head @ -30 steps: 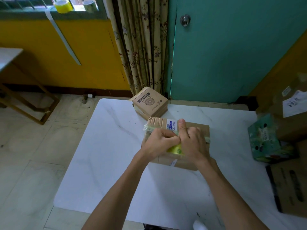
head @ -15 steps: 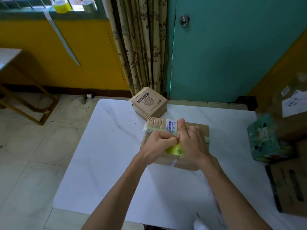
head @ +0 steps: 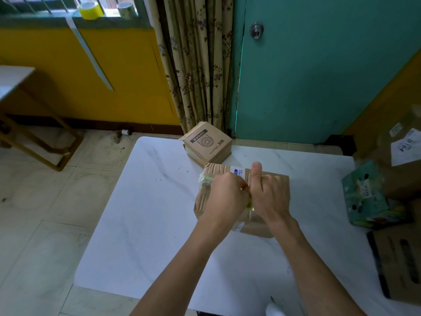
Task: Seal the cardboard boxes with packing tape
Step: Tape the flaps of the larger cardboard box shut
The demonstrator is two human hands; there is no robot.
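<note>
1. A white marble-patterned table [head: 148,224] stands before a teal door [head: 319,76], a floral curtain [head: 198,65] and a yellow wall [head: 57,76].
2. The cardboard box [head: 217,169] lies flat on the table directly under both sets of fingers, its top already ridged with tape.
3. The left hand [head: 224,197] is clenched knuckles-up, and its fingers [head: 239,188] pinch the tape strip [head: 205,181] right against the other hand. The strip runs from those fingers out to the box's left edge, where it bunches up, crinkled and greenish.
4. The right hand [head: 271,197] curls round the packing tape roll [head: 250,205] (only a yellow-green sliver shows between the two hands). Its thumb [head: 257,172] is straight and points away over the box's white label.
5. The two hands touch each other above the middle of the box.
6. Just beyond the fingers, at the table's far edge, a small box [head: 208,143] with a printed emblem sits close to the larger box.
7. Well to the right of the fingers are a green carton [head: 364,197] and brown boxes [head: 401,258].
8. Far beyond the fingers, a yellow roll [head: 90,10] rests on the window sill.
</note>
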